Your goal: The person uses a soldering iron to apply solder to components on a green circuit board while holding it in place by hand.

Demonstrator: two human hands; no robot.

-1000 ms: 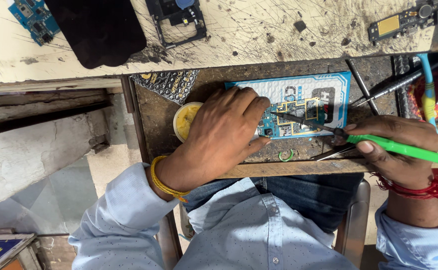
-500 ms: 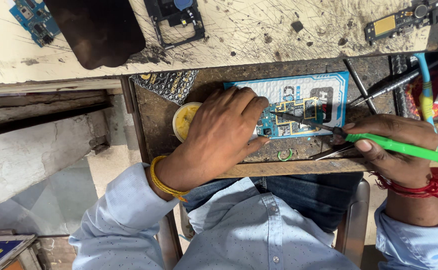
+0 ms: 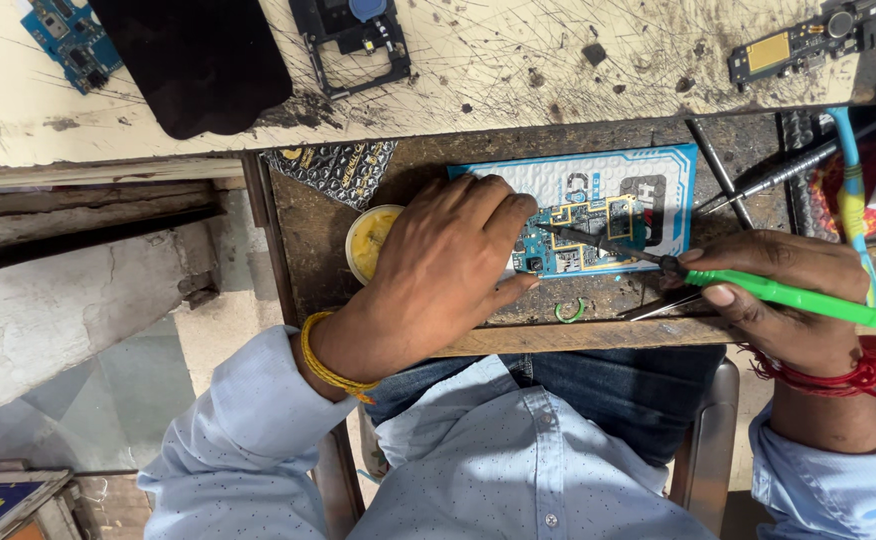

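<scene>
Lying on a blue mat (image 3: 648, 180) in a brown tray (image 3: 303, 225), the small circuit board (image 3: 583, 240) is pinned down by the left hand (image 3: 438, 270), whose fingers are spread flat over the board's left end, gripping nothing. The right hand (image 3: 788, 295) is closed around a green-handled soldering iron (image 3: 798, 297), its dark tip resting on the board's middle. A round yellow tin (image 3: 368, 240) sits just left of the left hand, partly hidden under it. A small green ring (image 3: 570, 312) lies at the tray's front edge, below the board. Metal tools (image 3: 758, 180) lie right of the mat. Beyond the tray, on the scratched pale surface (image 3: 518, 70), are a black phone panel (image 3: 198, 60), a blue board (image 3: 68, 40), a phone frame (image 3: 353, 40) and a narrow board (image 3: 808, 40).
</scene>
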